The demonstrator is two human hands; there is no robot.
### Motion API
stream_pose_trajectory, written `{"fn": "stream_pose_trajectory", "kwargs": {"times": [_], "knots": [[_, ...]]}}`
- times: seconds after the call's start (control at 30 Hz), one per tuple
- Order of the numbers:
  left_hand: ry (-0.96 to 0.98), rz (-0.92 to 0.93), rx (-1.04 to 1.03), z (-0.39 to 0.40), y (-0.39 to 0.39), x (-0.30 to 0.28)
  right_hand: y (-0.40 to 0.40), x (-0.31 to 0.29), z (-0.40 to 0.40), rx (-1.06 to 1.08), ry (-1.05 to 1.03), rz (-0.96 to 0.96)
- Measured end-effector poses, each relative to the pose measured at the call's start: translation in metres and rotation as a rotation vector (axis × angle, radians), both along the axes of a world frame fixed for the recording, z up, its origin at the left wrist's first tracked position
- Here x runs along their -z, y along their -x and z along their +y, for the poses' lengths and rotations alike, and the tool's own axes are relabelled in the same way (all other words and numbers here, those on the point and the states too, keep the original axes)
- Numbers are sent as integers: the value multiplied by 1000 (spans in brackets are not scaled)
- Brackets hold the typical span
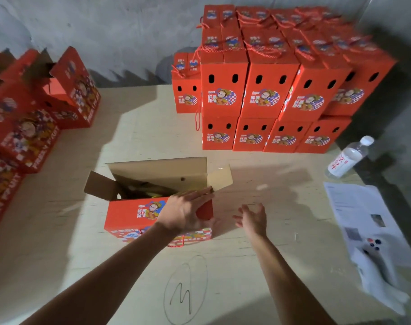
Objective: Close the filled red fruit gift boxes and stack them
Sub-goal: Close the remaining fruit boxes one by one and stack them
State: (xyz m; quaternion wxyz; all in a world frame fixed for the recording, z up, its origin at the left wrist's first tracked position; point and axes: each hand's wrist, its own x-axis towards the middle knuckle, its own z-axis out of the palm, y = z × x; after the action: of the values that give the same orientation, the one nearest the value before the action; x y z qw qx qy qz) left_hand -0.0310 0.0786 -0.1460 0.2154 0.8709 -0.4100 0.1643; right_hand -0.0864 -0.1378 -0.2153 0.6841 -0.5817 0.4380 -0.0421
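An open red fruit gift box (131, 218) stands on the table in front of me, its brown flaps (162, 171) raised and yellow fruit visible inside. My left hand (184, 213) lies over the box's right front corner with fingers extended along the rim. My right hand (252, 219) hovers just right of the box, fingers spread, touching nothing. A stack of closed red gift boxes (267, 95) with rope handles stands at the back right, two tiers high.
More open red boxes (28, 118) crowd the left edge. At right lie a plastic water bottle (347, 159), printed paper sheets (361, 212) and a white controller (373, 248). A pencil circle (185, 287) is drawn on the wooden table (59, 254) near me.
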Motion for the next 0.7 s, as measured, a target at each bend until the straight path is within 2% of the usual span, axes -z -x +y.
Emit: {"fn": "stream_pose_trajectory", "kwargs": {"times": [0.17,0.3,0.53,0.7], "knots": [[-26,58,-5,2,2,-3,-6,-23,28,-14,-28,-184],[-62,101,-10,1,4,-9,-24,-59,58,-92,142,-354],[-50,209,5,8,4,-15,-26,-76,94,-241,437,-426],[-16,186,5,34,8,-9,-27,-76,102,-366,704,-358]]}}
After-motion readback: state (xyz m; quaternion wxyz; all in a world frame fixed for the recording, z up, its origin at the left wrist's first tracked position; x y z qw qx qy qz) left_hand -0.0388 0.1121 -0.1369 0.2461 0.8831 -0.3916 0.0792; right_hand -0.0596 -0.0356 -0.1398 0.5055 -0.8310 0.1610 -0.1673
